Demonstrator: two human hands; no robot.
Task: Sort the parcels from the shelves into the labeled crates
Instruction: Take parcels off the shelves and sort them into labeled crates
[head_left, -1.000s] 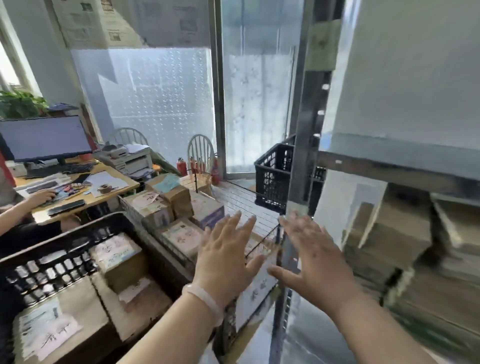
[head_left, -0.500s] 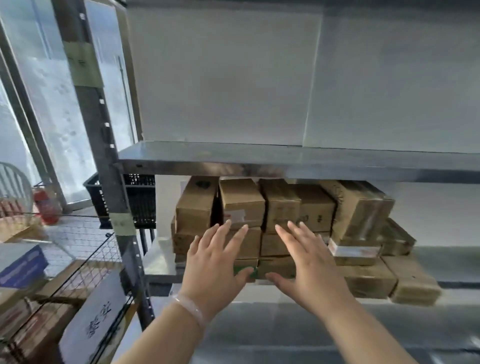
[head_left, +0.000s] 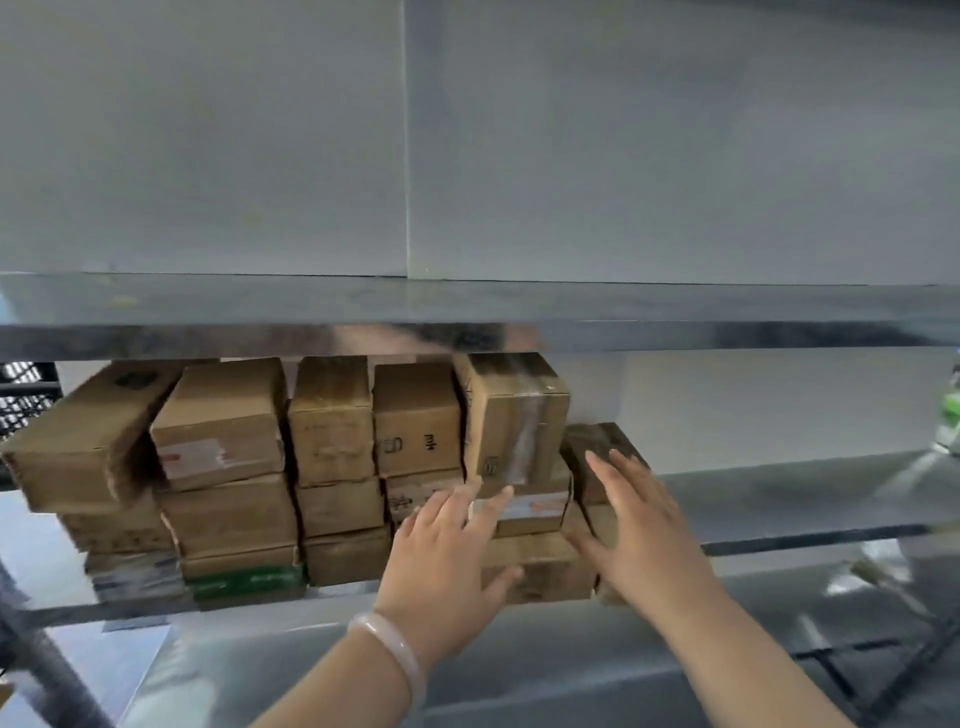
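Several brown cardboard parcels (head_left: 332, 421) are stacked in rows on a metal shelf (head_left: 779, 499). My left hand (head_left: 447, 561), with a pale bracelet on the wrist, reaches out with straight fingers in front of the right end of the stack. Its fingertips are near a parcel with a white label (head_left: 530, 512). My right hand (head_left: 639, 525) is spread open just right of that stack, over a darker parcel (head_left: 597, 447) at the end. Neither hand grips anything. A taller taped parcel (head_left: 514, 415) leans on top of the stack.
An upper metal shelf (head_left: 467, 312) hangs low over the parcels, with a grey wall panel above it. A black crate (head_left: 26, 395) shows at the far left behind the parcels. The shelf to the right of the stack is bare metal.
My view has turned from the crates and desk to the shelf and come closer. Both open hands have moved forward and right, to the right end of the parcel stack.
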